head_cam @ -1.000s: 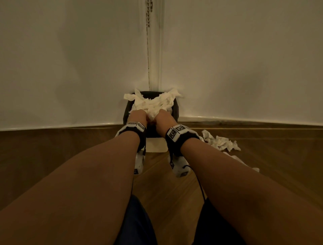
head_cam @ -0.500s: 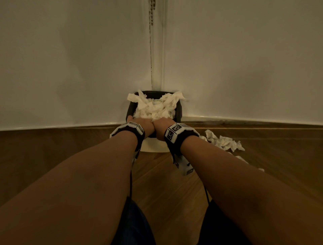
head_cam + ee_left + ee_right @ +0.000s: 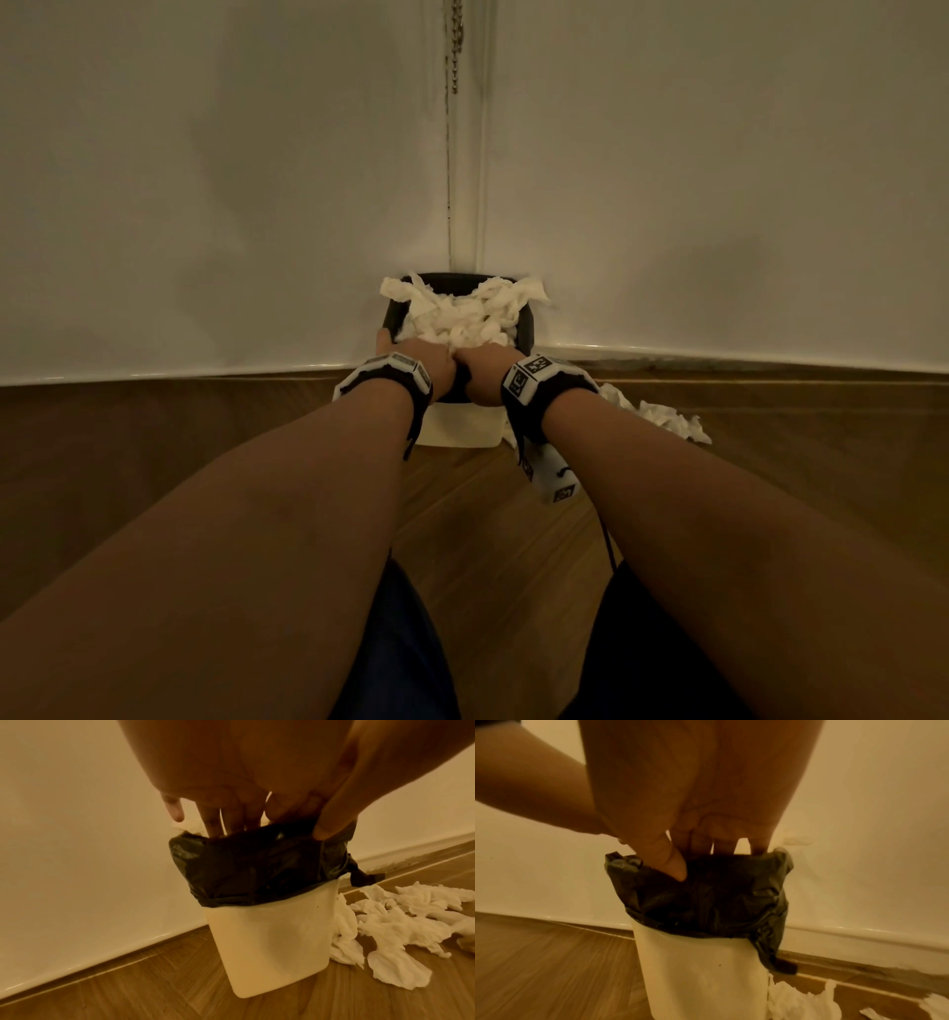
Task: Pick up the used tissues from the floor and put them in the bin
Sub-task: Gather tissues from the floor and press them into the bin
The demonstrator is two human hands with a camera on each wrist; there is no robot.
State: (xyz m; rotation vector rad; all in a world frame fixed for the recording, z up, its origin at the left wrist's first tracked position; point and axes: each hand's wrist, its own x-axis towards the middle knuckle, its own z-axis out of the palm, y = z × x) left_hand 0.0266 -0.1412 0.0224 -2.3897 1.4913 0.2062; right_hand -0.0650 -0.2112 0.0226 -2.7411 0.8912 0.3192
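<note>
At the lined bin [image 3: 526, 329], tissues [image 3: 462, 318] are pressed down by left hand [image 3: 429, 360] and right hand [image 3: 485, 365], fingers extended, so the remaining floor tissues [image 3: 401, 925] fit.

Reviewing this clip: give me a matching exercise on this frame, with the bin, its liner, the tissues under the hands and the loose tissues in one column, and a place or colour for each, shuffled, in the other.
Things:
1. bin
2. bin liner
3. tissues in the bin
4. tissues on the floor

Descriptions:
A. black, folded over the rim
B. spread on the wood to the bin's right
C. cream, standing in the wall corner
D. heaped at the top, with the left hand and right hand reaching in

Pairs: 1-C, 2-A, 3-D, 4-B
</note>
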